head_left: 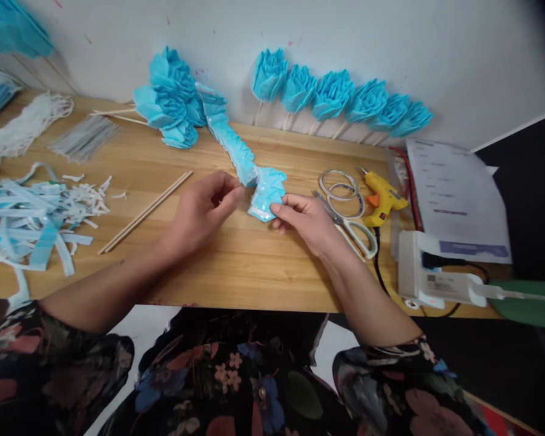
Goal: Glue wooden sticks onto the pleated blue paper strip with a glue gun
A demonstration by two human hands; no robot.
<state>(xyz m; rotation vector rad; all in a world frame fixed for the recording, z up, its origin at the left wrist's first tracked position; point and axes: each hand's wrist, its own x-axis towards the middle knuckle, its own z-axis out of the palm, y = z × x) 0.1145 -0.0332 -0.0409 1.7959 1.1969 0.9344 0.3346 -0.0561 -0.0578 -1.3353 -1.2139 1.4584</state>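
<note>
1. Blue pleated strip (269, 189): we are seeing it stretching across the middle of the wooden table (236, 266), its wider near end sitting between our two hands, its narrower part running far and left to a flower bunch (170, 97).
2. Our right hand (309, 225) is pinching the strip's near right corner between thumb and fingers.
3. Our left hand (204, 209) is poising just left of the strip, fingers curling, thumb close to the forefinger; we cannot tell whether the tips are gripping the edge.
4. Far right: a flower row (333, 95) is standing along the wall on thin stems.
5. Left: two wooden sticks (146, 211) are lying side by side; farther left, scraps (45, 236) are heaping up, with grey strips (85, 138) and white cords (29, 124) lying beyond.
6. Right: scissors (369, 241) are lying beside our right hand, near tape rings (321, 183) and a yellow glue gun (385, 198); a printed sheet (454, 200) is lying farther right.
</note>
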